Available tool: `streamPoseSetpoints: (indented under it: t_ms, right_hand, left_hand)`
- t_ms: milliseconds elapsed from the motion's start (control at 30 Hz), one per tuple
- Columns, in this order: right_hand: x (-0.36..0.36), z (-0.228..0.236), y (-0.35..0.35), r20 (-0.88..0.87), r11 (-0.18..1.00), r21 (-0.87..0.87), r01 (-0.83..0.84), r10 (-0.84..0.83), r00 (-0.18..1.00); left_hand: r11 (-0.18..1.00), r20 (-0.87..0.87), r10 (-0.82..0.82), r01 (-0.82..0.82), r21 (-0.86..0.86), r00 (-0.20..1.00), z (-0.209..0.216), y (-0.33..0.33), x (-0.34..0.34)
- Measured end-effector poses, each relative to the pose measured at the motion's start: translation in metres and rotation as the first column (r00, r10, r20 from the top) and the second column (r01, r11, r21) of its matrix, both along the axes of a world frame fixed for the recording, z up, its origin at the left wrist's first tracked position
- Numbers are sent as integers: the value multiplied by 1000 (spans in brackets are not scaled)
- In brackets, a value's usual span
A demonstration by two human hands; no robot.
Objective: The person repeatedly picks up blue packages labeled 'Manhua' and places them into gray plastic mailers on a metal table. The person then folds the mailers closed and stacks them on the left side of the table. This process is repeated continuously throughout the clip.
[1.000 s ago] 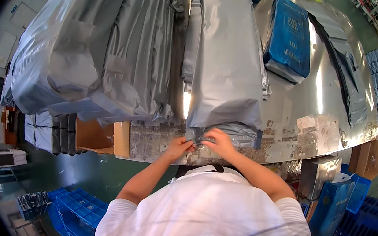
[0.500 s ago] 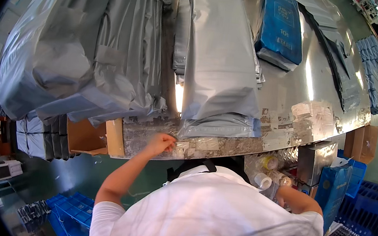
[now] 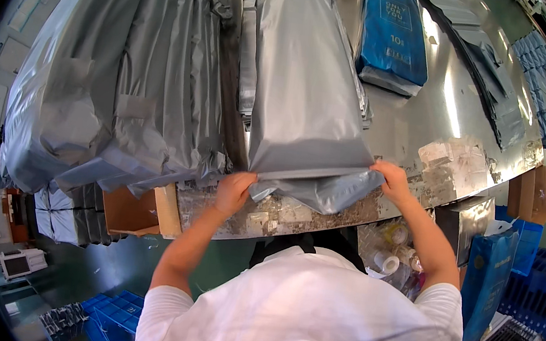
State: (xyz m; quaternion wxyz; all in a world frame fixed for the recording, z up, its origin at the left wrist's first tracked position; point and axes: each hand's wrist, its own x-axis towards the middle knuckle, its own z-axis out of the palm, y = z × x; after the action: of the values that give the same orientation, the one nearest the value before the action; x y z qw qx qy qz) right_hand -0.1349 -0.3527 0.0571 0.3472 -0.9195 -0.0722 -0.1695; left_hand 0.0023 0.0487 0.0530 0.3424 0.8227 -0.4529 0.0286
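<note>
A flat grey plastic mailing bag (image 3: 314, 87) lies on a pile of like bags, its near end toward me. At the left corner of that end, my left hand (image 3: 235, 190) is closed on the bag's edge. Opposite it, my right hand (image 3: 389, 179) pinches the right corner. Between my hands the edge is stretched nearly straight, and a loose grey plastic flap (image 3: 325, 192) hangs below it over the table's near edge. Whether the flap belongs to the same bag, I cannot tell.
Large wrapped grey bundles (image 3: 121, 77) fill the left of the metal table (image 3: 430, 108). A blue package (image 3: 395, 35) lies at the back right. Below the edge are an open cardboard box (image 3: 135, 211), tape rolls (image 3: 386, 262) and a tall blue bag (image 3: 486, 278).
My right hand has come up from beside the tape rolls to the bag's right corner. My left hand has risen to the left corner, and the bag's near edge is now pulled taut.
</note>
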Motion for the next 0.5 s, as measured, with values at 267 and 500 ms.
streamPoseSetpoints:
  t_ms: [267,500]
  right_hand:
    - [-28,-60,56,-422,740,296,604,-466,778]
    - [-10,-75,55,-618,900,94,425,-282,734]
  left_hand:
    - [662,-637,584,-749,17,502,-51,-14,-43]
    - [777,-485,621,-566,276,616,-81,-24,-31]
